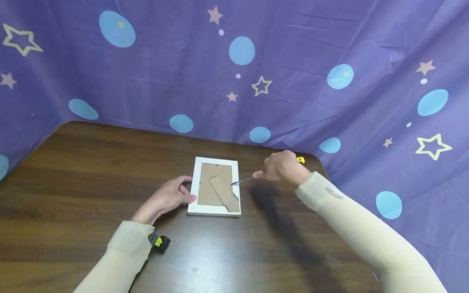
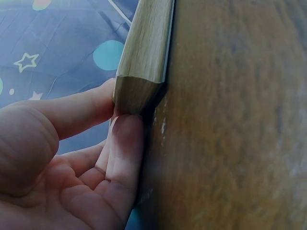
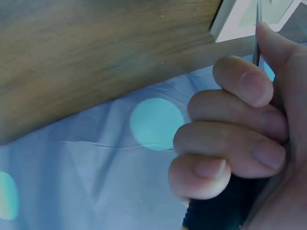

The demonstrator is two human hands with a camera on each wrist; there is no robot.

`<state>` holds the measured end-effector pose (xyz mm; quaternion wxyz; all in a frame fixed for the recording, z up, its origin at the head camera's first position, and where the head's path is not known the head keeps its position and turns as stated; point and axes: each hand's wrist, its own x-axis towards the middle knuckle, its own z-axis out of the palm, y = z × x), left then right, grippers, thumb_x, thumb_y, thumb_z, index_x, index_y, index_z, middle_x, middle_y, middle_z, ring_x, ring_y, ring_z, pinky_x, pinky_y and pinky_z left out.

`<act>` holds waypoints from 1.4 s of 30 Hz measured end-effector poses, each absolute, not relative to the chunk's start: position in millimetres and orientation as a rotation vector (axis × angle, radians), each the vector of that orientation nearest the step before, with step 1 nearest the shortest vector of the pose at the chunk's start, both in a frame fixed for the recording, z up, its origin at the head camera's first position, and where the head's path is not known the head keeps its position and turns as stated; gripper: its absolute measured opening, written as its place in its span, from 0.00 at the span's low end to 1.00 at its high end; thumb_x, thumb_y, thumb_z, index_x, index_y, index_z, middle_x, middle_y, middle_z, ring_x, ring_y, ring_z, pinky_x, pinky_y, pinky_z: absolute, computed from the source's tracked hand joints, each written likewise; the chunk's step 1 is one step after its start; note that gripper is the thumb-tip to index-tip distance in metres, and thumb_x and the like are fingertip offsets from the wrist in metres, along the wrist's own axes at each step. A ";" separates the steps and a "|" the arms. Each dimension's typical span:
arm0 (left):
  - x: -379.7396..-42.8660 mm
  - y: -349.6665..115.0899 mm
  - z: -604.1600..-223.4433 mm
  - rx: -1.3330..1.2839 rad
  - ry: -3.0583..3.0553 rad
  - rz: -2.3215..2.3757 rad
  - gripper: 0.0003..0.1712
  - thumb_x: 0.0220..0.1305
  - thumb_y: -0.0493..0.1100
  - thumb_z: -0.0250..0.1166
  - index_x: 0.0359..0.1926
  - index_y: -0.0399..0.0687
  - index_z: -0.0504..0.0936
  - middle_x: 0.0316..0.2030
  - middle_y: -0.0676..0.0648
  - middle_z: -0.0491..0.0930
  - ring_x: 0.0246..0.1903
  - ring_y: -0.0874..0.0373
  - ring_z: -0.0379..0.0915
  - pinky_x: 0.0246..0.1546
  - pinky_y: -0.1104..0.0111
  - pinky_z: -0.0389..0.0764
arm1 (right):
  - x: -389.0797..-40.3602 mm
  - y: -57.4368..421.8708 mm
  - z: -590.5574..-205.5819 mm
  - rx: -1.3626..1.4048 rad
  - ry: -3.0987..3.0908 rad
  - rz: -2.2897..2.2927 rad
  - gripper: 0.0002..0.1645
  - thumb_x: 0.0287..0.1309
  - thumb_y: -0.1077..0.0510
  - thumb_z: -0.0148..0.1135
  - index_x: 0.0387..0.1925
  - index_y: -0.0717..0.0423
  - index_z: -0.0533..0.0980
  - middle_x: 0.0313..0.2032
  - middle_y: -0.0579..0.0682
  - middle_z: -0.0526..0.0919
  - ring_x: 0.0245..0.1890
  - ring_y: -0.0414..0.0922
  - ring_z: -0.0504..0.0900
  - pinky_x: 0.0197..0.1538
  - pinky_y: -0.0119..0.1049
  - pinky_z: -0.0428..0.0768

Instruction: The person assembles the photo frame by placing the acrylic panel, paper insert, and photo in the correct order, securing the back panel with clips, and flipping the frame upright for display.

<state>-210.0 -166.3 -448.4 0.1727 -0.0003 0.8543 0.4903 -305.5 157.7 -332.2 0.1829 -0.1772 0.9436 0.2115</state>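
A white picture frame [image 1: 214, 210] lies face down on the table, its brown backing board [image 1: 210, 169] showing. A cardboard stand leg [image 1: 221, 191] slants across the board. My left hand [image 1: 172, 195] grips the frame's left edge; in the left wrist view its thumb and a finger [image 2: 127, 148] pinch a wooden corner [image 2: 139, 93]. My right hand [image 1: 280, 166] holds a screwdriver with a thin metal shaft [image 1: 242, 180], fingers curled round its dark handle [image 3: 223, 201]. The shaft tip meets the frame's right inner edge, and the thumb lies along the shaft.
The brown wooden table [image 1: 91, 175] extends around the frame. A purple curtain [image 1: 165, 73] with stars and blue dots hangs behind and to the right. On the left wrist sits a black and yellow strap piece [image 1: 159, 242].
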 end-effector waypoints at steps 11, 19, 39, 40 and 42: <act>-210.0 -165.7 -453.2 0.013 2.409 1.415 0.43 0.66 0.43 0.75 0.77 0.40 0.66 0.42 0.42 0.83 0.41 0.49 0.78 0.45 0.59 0.77 | -305.2 214.0 -399.8 -0.407 2.548 0.007 0.50 0.67 0.15 0.42 0.42 0.52 0.86 0.41 0.49 0.84 0.42 0.46 0.81 0.54 0.50 0.80; -207.6 -169.3 -453.1 0.015 2.419 1.422 0.44 0.66 0.43 0.75 0.77 0.39 0.65 0.42 0.42 0.83 0.41 0.50 0.79 0.46 0.57 0.78 | -307.8 217.1 -417.1 -0.446 2.584 -0.074 0.44 0.68 0.15 0.42 0.18 0.46 0.69 0.23 0.45 0.70 0.27 0.43 0.76 0.43 0.42 0.77; -209.0 -169.5 -451.8 0.037 2.425 1.451 0.45 0.65 0.42 0.76 0.77 0.37 0.66 0.41 0.42 0.84 0.40 0.50 0.79 0.43 0.60 0.78 | -318.3 216.5 -413.1 -0.574 2.656 0.071 0.47 0.67 0.14 0.41 0.25 0.48 0.80 0.31 0.48 0.82 0.35 0.46 0.81 0.49 0.50 0.81; -208.9 -169.9 -451.3 0.035 2.424 1.446 0.45 0.65 0.42 0.76 0.77 0.37 0.65 0.41 0.42 0.84 0.40 0.50 0.79 0.43 0.60 0.78 | -318.6 214.5 -409.2 -0.574 2.662 0.098 0.47 0.66 0.14 0.41 0.27 0.48 0.81 0.34 0.49 0.83 0.37 0.47 0.83 0.51 0.51 0.81; -209.1 -169.5 -450.7 0.032 2.422 1.440 0.45 0.65 0.42 0.76 0.77 0.38 0.65 0.42 0.42 0.84 0.40 0.50 0.79 0.44 0.59 0.78 | -318.8 211.2 -401.5 -0.592 2.675 0.149 0.48 0.66 0.13 0.40 0.29 0.48 0.82 0.36 0.49 0.84 0.39 0.49 0.84 0.52 0.52 0.81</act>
